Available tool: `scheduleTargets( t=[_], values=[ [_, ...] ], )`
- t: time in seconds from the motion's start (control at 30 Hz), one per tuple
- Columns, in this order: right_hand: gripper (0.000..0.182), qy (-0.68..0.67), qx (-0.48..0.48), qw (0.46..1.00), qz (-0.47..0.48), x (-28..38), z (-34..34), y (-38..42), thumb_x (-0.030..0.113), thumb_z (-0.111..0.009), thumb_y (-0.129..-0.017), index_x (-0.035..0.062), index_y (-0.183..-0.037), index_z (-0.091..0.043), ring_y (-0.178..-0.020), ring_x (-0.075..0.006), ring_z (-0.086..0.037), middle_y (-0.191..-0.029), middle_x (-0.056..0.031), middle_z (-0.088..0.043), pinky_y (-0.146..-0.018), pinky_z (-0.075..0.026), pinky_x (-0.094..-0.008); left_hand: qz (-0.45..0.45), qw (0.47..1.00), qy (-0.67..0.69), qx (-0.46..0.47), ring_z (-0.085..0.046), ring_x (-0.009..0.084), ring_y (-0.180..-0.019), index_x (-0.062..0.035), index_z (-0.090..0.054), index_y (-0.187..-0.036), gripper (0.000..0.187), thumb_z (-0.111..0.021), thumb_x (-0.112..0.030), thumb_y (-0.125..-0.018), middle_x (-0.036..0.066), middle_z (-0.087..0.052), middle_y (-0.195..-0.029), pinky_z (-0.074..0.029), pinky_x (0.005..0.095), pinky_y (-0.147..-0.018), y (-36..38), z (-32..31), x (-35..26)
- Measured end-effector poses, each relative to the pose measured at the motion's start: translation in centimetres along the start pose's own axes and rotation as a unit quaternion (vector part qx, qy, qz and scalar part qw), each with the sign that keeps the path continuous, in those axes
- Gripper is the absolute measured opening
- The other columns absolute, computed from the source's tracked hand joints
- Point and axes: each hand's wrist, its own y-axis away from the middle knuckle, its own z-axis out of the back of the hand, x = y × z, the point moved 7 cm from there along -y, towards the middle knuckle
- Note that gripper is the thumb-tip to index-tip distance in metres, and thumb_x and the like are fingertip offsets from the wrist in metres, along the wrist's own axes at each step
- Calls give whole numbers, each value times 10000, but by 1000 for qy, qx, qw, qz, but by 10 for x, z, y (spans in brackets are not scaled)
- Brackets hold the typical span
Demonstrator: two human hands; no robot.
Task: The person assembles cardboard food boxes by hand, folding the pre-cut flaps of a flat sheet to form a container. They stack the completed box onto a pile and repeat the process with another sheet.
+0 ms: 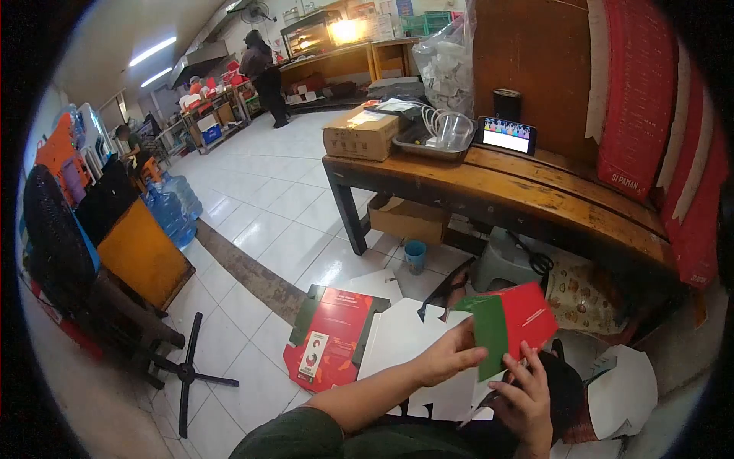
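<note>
A red and green cardboard box (514, 325), partly folded, is between my two hands above my lap. My left hand (449, 357) grips its green side, with the thumb in front and the other fingers partly hidden by the card. From below, my right hand (527, 394) holds the red side, its fingers bent against the lower edge. Under my left forearm lie flat white cut-out sheets (405, 333). Beside them is a flat red printed carton (336, 336), with green and dark flaps.
A wooden bench (489, 180) bears a cardboard box (363, 134), a metal tray (436, 141) and a lit phone (506, 136). Below stands a blue cup (415, 256). A white folded box (623, 390) lies right. Water jugs (170, 210) stand left; a person (264, 76) is far back.
</note>
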Motion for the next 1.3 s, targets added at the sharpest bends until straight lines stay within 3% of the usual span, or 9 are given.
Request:
scheduleTargets(
  t=[0.13, 0.2, 0.37, 0.5, 0.77, 0.97, 1.17, 1.27, 1.3],
  values=[
    [617, -303, -142, 942, -30, -18, 6, 7, 317, -920, -678, 123, -1172, -606, -1397, -452, -434, -1400, -241, -563, -1132, -357, -603, 15, 995, 7, -96, -545, 233, -1286, -50, -366, -1481, 578, -655, -120, -984, 139, -526, -1418, -473, 401, -1071, 2, 0, -2],
    [794, -558, -313, 746, -187, -33, -8, 27, 324, -912, -699, 94, -1300, -447, -1337, -443, -504, -1363, -402, -506, -1093, -418, -553, 34, 992, -6, -125, -576, 235, -1254, -24, -455, -1425, 467, -626, -57, -991, 138, -581, -1368, -485, 411, -1073, 2, 7, 8],
    [453, -80, -165, 973, -138, -13, 17, 6, 235, -846, -776, 49, -1160, -692, -1268, -413, -572, -1355, -262, -569, -1040, -497, -462, -3, 991, -60, -118, -616, 197, -1181, -8, -568, -1324, 330, -613, -64, -1002, 115, -644, -1287, -513, 379, -1049, 5, 0, 17],
    [345, -151, -54, 979, -124, -7, 21, -2, 114, -849, -745, 32, -1068, -763, -1253, -386, -591, -1354, -256, -541, -1047, -512, -449, 4, 995, -55, -79, -616, 176, -1172, -17, -586, -1318, 309, -597, -85, -1017, 89, -655, -1270, -508, 369, -1049, 7, -2, 16],
    [258, -239, -294, 917, -125, -24, 8, 33, 107, -847, -795, -22, -986, -732, -1270, -407, -565, -1421, -303, -476, -1033, -501, -462, -30, 990, -131, -30, -569, 152, -1231, -32, -534, -1377, 391, -625, -62, -998, 79, -609, -1343, -476, 338, -1055, 7, -29, 30],
    [251, -146, -229, 950, -154, -23, 5, 21, 161, -786, -855, -22, -1021, -737, -1264, -401, -562, -1405, -293, -502, -1035, -483, -472, -74, 981, -174, -53, -589, 151, -1174, -19, -579, -1317, 329, -625, -107, -1003, 74, -614, -1324, -491, 338, -985, 11, -33, 29],
    [569, -61, -241, 963, -105, -31, 8, 15, 402, -645, -955, 62, -1398, -539, -1394, -427, -404, -1502, -262, -413, -1166, -264, -555, 4, 831, -556, 29, -629, 387, -949, 1, -645, -1131, 245, -622, -22, -888, 176, -599, -1060, -524, 419, -835, 4, -12, 9],
    [332, 28, -80, 978, -188, -37, -4, -1, 227, -690, -930, 44, -1191, -597, -1441, -396, -356, -1495, -206, -443, -1170, -264, -530, 56, 726, -680, 83, -648, 364, -1021, -6, -628, -1180, 285, -555, 20, -906, 179, -619, -1131, -524, 422, -851, 8, 9, 35],
    [283, -102, -129, 967, -195, -48, -8, 7, 196, -690, -927, 56, -1146, -577, -1441, -386, -358, -1488, -196, -451, -1176, -257, -519, 66, 753, -652, 56, -655, 361, -1029, -16, -600, -1225, 330, -539, 31, -905, 184, -628, -1135, -524, 427, -857, 11, 13, 36]
  ],
)
